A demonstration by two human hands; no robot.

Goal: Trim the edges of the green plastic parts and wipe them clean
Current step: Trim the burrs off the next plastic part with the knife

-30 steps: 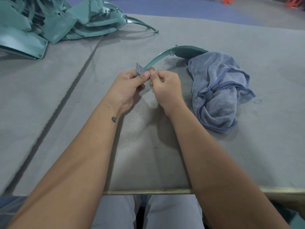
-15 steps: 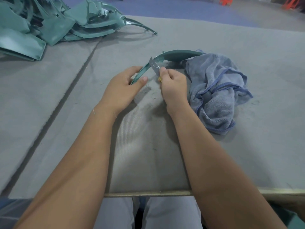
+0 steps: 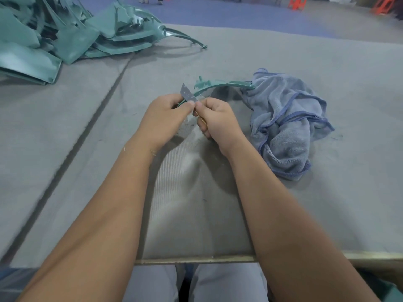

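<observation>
A thin curved green plastic strip (image 3: 226, 84) arcs over the grey table (image 3: 327, 203), its far end tucked under a blue-grey towel (image 3: 287, 123). My left hand (image 3: 165, 118) grips the strip's near end. My right hand (image 3: 218, 120) sits close beside it and pinches the lower end of a small grey blade (image 3: 186, 93), which sticks up between the two hands; the left thumb touches it too. A thin pale shaving curls off the strip just right of the blade. Something yellowish shows under my right fingers.
A heap of green plastic parts (image 3: 65, 33) fills the far left of the table, with one long curved piece (image 3: 185, 38) reaching right. A dark seam (image 3: 87, 127) runs diagonally across the cover. The table's front edge (image 3: 196, 259) is above my knees.
My right hand brought the blade back from the strip's middle to its near end beside my left hand. The strip has turned, so small tabs on it now show.
</observation>
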